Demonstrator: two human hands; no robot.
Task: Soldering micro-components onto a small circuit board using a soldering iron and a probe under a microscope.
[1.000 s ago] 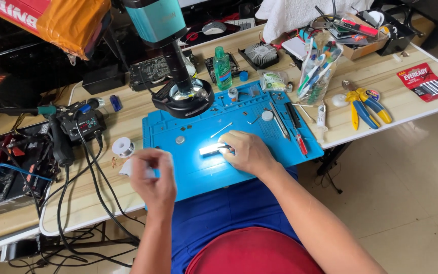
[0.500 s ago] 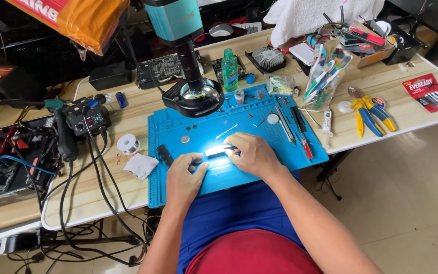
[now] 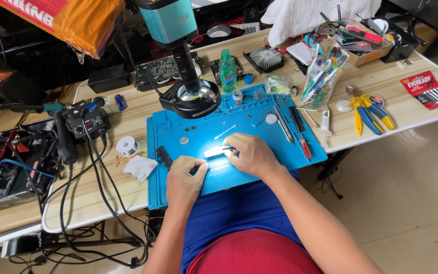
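Hands meet on the blue mat (image 3: 280, 157), near the microscope (image 3: 191, 96). Right hand (image 3: 252, 155) has fingers pinched on a small bright part (image 3: 215, 151); left hand (image 3: 184, 177), fingers curled together, touches the mat just left of it.

Both my hands rest on the blue work mat (image 3: 178, 187). My right hand (image 3: 252, 155) pinches a small brightly lit part (image 3: 215, 151) at its fingertips; my left hand (image 3: 183, 177) sits just beside it, fingers curled. Microscope ring light (image 3: 192, 97) stands above. Solder spool (image 3: 127, 146) and white cloth (image 3: 139, 167) lie left of the mat, pliers (image 3: 368, 109) well right.
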